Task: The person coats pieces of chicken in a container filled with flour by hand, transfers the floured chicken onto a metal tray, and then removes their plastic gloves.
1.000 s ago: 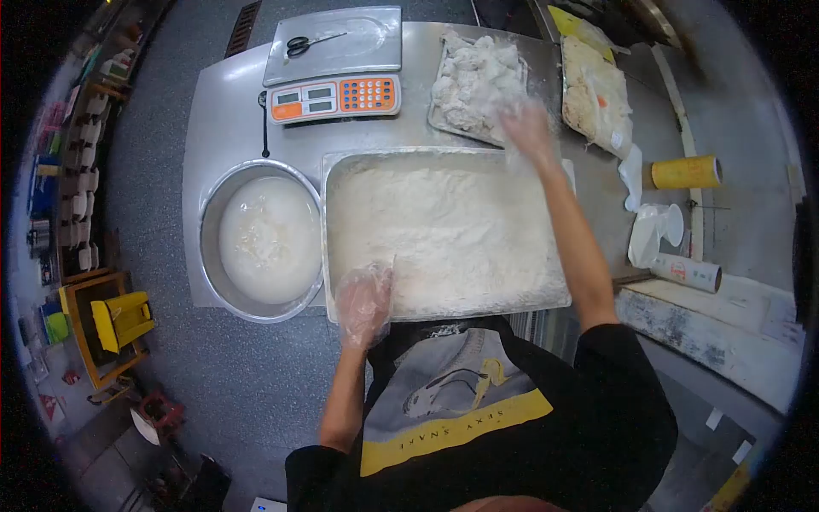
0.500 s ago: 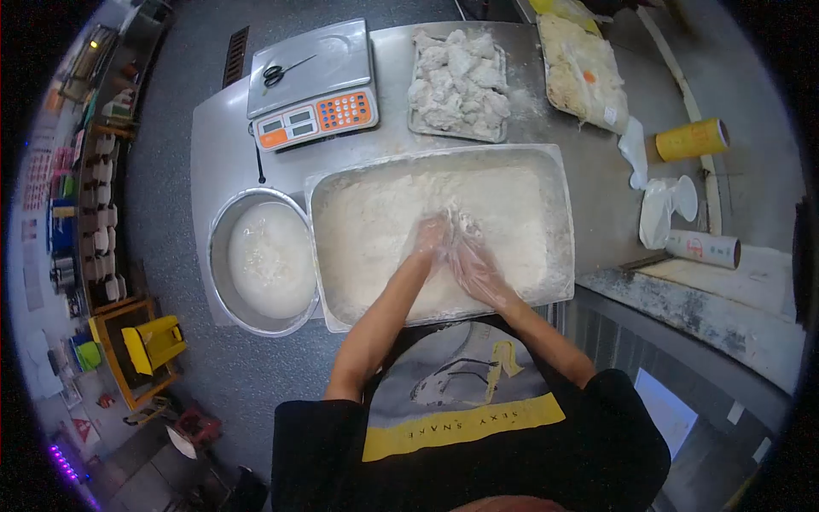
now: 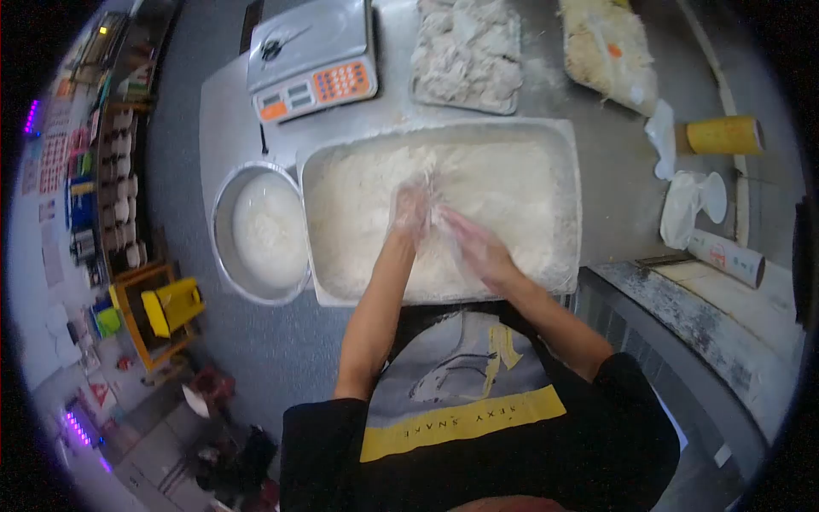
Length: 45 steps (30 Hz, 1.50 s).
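Note:
Both hands wear clear plastic gloves dusted with flour, over a wide metal tray (image 3: 559,141) of white flour (image 3: 512,166). My left hand (image 3: 411,207) is curled near the tray's middle, with floury matter at its fingertips; what it holds is hidden and blurred. Close on its right, my right hand (image 3: 479,249) slants inward, its fingers stretched toward the left one and smeared by motion. Left of the tray stands a round metal bowl (image 3: 223,256) of cloudy white liquid (image 3: 271,226) with pale lumps in it.
Behind the tray are a digital scale (image 3: 311,85) with black scissors (image 3: 271,49) on it and a tray of flour-coated pieces (image 3: 467,55). Farther right lie a crumb-covered tray (image 3: 610,55), a yellow roll (image 3: 723,135) and a white roll (image 3: 725,256).
The view has shifted, so the bench items sit higher in the picture. My hands, pressed together before, now stand slightly apart at the palms, with the right one blurred.

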Each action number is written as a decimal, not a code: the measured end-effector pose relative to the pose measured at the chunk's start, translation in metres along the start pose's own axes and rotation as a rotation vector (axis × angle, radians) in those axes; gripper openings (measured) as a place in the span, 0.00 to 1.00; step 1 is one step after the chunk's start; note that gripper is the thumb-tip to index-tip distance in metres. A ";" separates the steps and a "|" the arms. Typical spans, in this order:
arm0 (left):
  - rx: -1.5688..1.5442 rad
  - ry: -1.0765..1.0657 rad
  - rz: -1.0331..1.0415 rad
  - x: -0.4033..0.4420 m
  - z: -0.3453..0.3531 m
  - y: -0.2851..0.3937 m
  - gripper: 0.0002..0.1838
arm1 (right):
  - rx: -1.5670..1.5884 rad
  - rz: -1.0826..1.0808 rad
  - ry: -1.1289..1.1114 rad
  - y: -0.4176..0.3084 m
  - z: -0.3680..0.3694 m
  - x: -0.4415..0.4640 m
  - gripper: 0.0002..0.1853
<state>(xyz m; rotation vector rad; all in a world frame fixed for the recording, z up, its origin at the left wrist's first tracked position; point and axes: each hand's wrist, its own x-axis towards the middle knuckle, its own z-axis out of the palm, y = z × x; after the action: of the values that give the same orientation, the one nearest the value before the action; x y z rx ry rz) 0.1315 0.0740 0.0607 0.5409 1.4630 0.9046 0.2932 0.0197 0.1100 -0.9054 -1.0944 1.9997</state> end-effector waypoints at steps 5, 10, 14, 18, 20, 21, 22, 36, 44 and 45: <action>-0.217 0.164 0.143 -0.015 -0.019 0.025 0.18 | -0.229 0.047 -0.232 -0.054 0.010 -0.006 0.28; -0.142 0.089 0.202 -0.044 -0.052 0.015 0.15 | -0.173 0.154 -0.246 -0.070 0.000 0.026 0.31; -0.191 -0.233 0.169 -0.060 -0.047 0.011 0.14 | -0.424 0.206 -0.346 -0.102 0.009 0.079 0.27; -0.206 0.069 0.258 -0.073 -0.066 0.034 0.12 | -0.926 -0.342 -0.099 -0.101 0.025 0.080 0.18; -0.388 0.171 0.335 -0.089 -0.092 0.024 0.13 | -0.796 -0.237 0.026 -0.093 0.053 0.055 0.12; -0.557 0.270 0.404 -0.099 -0.107 0.019 0.13 | -0.684 -0.112 -0.125 -0.081 0.072 0.040 0.11; -0.566 0.267 0.417 -0.117 -0.119 0.018 0.13 | -0.571 0.013 -0.273 -0.065 0.095 0.023 0.10; -0.823 0.962 0.762 -0.291 -0.405 -0.257 0.12 | -0.619 -0.182 -0.768 0.250 0.436 -0.069 0.24; -1.201 1.066 0.365 -0.340 -0.450 -0.351 0.07 | -0.802 0.178 -1.122 0.368 0.502 -0.077 0.26; -1.202 1.044 0.304 -0.352 -0.456 -0.344 0.08 | -0.798 0.243 -1.113 0.368 0.515 -0.079 0.26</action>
<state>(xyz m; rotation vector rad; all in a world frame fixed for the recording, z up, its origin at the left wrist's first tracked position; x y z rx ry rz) -0.2056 -0.4976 -0.0351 -0.7486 1.3519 2.2524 -0.1689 -0.4097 0.0151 -0.1564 -2.6105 2.3005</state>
